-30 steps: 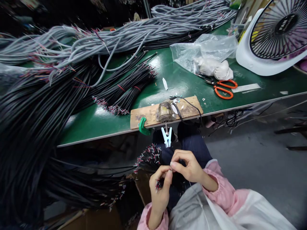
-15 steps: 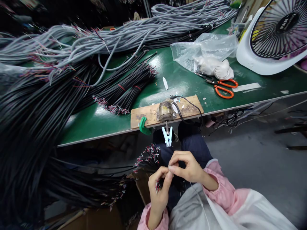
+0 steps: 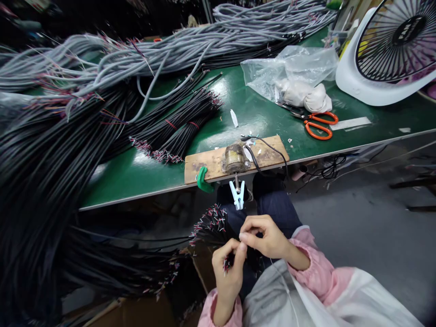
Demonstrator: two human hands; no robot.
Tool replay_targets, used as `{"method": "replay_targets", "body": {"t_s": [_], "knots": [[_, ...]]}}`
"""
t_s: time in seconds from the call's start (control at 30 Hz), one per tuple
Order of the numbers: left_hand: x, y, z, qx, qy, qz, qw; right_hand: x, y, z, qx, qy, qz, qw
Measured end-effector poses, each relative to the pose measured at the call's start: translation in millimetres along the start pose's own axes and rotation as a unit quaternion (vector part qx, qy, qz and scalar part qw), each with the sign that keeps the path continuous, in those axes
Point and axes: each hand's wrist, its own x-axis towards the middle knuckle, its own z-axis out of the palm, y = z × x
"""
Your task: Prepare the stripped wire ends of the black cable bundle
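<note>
Above my lap, my left hand (image 3: 229, 268) and my right hand (image 3: 264, 237) meet with fingertips pinched together. Whatever lies between those fingertips is too small and covered to make out. Red and white wire ends (image 3: 226, 265) show in the gap between my left thumb and fingers. A bundle of black cables (image 3: 213, 225) with stripped red and white ends rests on my lap, just beyond my left hand. Past my hands, a light blue clothes peg (image 3: 237, 195) sits on the shaft of a small motor (image 3: 235, 158) fixed to a wooden board (image 3: 204, 164).
A green clamp (image 3: 203, 180) grips the board at the edge of the green table (image 3: 150, 184). Black cables (image 3: 51, 181) hang off its left side, with grey cables (image 3: 136, 59) behind. Orange-handled scissors (image 3: 318, 125), a plastic bag (image 3: 265, 75) and a white fan (image 3: 361, 86) stand right.
My left hand has shifted slightly to the right and tilted a little. Both hands keep their fingertips pinched together, and my right hand has barely moved.
</note>
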Motion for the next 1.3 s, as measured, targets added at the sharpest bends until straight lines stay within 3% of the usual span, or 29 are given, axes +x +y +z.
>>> {"method": "replay_targets", "body": {"t_s": [0.1,0.43,0.63,0.8,0.9,0.97,1.13,1.3], "knots": [[3,2,1,0.012,0.008,0.001,1.000,0,1,0,0.015,-0.018,0.044,0.999],[4,-2,6,0.020,0.007,0.020,1.000,1,-4,-9,-0.062,-0.003,-0.038,0.997],[0,-8,7,-0.030,-0.002,-0.026,0.999,1,-5,-11,0.025,0.003,-0.043,0.999],[-2,-9,3,-0.079,-0.037,-0.068,0.994,-2,1,-8,0.062,0.065,0.005,0.996],[-4,-10,1,-0.116,-0.028,-0.090,0.989,-2,5,-8,0.079,0.120,0.032,0.989],[-5,-11,1,-0.131,-0.011,-0.102,0.986,-3,4,-10,0.068,0.128,0.032,0.989],[-5,-12,1,-0.125,-0.005,-0.092,0.988,-6,-5,-12,-0.031,0.057,-0.031,0.997],[-4,-13,-1,-0.114,-0.017,-0.085,0.990,-10,-6,-8,-0.086,0.066,-0.058,0.992]]}}
